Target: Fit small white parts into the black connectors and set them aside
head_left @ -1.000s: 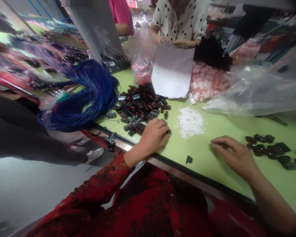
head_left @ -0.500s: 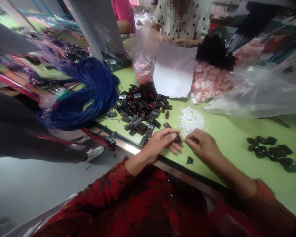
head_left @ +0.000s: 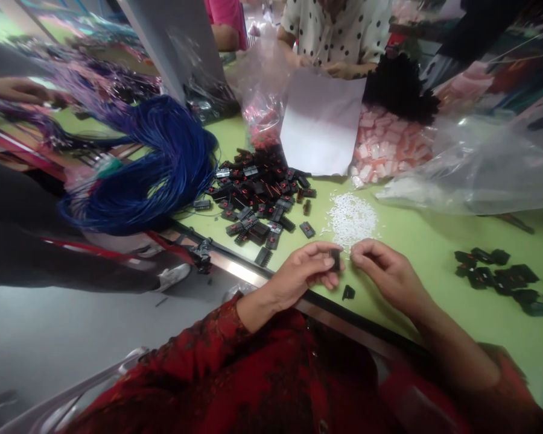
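My left hand (head_left: 305,269) holds a small black connector (head_left: 335,259) between thumb and fingers, above the table's front edge. Just to its right, my right hand (head_left: 384,268) has thumb and forefinger pinched together; whatever is between them is too small to make out. Behind both hands lies a scatter of tiny white pieces (head_left: 353,218). A single black connector (head_left: 307,229) rests left of the white pieces, near the big heap of black connectors with red parts (head_left: 257,187). One small black piece (head_left: 349,293) lies on the green table (head_left: 416,241) between my hands.
Blue wires (head_left: 163,163) lie in a bundle at the left. Several black parts (head_left: 498,274) sit at the right. A white sheet (head_left: 321,129), bagged pink pieces (head_left: 384,141) and clear plastic (head_left: 479,175) are behind. A person in a dotted shirt (head_left: 337,33) sits opposite; another person's hand (head_left: 27,91) is far left.
The connector in my left hand is more upright and slightly further right. My right hand has shifted a little right. Another person's hand has appeared at the far left.
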### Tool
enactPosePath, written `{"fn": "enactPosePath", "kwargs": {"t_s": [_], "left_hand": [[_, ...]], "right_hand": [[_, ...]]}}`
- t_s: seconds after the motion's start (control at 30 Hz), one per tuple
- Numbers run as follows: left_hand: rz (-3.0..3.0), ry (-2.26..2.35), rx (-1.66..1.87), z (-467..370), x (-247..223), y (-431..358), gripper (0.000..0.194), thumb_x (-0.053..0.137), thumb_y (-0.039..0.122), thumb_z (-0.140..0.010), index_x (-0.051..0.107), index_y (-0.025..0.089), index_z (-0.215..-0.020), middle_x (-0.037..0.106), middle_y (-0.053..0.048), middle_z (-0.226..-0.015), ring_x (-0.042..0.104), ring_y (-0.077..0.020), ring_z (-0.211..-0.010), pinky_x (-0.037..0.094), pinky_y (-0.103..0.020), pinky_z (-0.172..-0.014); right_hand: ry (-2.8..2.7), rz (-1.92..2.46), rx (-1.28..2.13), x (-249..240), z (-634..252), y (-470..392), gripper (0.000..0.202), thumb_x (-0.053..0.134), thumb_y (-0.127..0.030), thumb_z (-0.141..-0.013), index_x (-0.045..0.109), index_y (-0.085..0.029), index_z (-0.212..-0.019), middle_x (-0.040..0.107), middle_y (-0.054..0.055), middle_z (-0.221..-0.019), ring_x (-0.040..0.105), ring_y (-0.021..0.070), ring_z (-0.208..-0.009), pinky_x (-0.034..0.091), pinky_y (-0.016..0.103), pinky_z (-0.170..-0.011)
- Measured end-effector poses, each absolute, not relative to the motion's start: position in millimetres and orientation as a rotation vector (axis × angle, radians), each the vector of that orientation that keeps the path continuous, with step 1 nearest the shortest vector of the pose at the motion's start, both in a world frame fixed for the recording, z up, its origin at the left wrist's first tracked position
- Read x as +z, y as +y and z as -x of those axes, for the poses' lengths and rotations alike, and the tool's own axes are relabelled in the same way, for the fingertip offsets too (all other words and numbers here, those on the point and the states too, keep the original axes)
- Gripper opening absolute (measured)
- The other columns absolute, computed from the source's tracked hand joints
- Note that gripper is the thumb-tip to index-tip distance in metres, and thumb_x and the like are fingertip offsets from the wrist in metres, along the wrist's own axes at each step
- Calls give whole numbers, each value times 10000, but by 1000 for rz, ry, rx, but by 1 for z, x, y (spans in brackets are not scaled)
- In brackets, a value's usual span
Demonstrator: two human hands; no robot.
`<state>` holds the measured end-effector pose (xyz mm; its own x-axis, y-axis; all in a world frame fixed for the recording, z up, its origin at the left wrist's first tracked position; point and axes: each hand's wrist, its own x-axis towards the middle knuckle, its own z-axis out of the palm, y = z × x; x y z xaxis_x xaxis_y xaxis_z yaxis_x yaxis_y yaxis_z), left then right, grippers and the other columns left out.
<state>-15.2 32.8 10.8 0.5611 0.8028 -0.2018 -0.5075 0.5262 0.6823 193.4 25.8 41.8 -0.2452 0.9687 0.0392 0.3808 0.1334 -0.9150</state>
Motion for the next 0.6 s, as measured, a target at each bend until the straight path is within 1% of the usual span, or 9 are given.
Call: {"fn": "enactPosePath", "kwargs": {"t_s": [0.07, 0.17, 0.3, 0.4, 0.6], "left_hand": [[-603, 555, 838, 13, 11, 31, 389, 837, 292, -798, 696, 142, -1128, 740, -46, -897, 682, -96, -642, 541, -225, -630], [-604, 590, 866, 11, 11, 29, 430, 844, 307, -796, 674, 131, -1148, 735, -43, -867, 690, -106, -647, 543, -227, -626], [-613, 611, 888, 8, 12, 26, 449, 859, 332, -780, 642, 115, -1108, 734, -51, -855, 693, -115, -637, 543, -236, -617], [-611, 614, 887, 5, 12, 24, 461, 868, 355, -769, 626, 120, -1082, 730, -47, -844, 693, -119, -635, 549, -246, -624], [-644, 610, 898, 3, 12, 22, 459, 860, 385, -782, 625, 133, -1086, 702, -16, -743, 688, -129, -628, 545, -252, -623]], "right_hand": [[-1619, 1247, 1159, 44, -190, 22, 164, 630, -380, -969, 641, -234, -895, 690, 54, -983, 662, 214, -959, 555, 372, -892], [-1541, 1215, 1186, 41, -185, 17, 160, 627, -372, -978, 653, -242, -889, 671, 70, -1191, 635, 239, -1158, 503, 423, -1057], [-1489, 1234, 1216, 36, -181, 13, 179, 620, -385, -984, 672, -246, -883, 613, 76, -1374, 546, 270, -1340, 424, 473, -1165], [-1468, 1233, 1257, 35, -179, 12, 196, 611, -397, -986, 672, -249, -874, 609, 79, -1405, 508, 283, -1391, 403, 495, -1186], [-1514, 1222, 1217, 34, -176, 11, 189, 607, -394, -984, 666, -250, -876, 619, 92, -1377, 508, 293, -1392, 392, 522, -1189]]}}
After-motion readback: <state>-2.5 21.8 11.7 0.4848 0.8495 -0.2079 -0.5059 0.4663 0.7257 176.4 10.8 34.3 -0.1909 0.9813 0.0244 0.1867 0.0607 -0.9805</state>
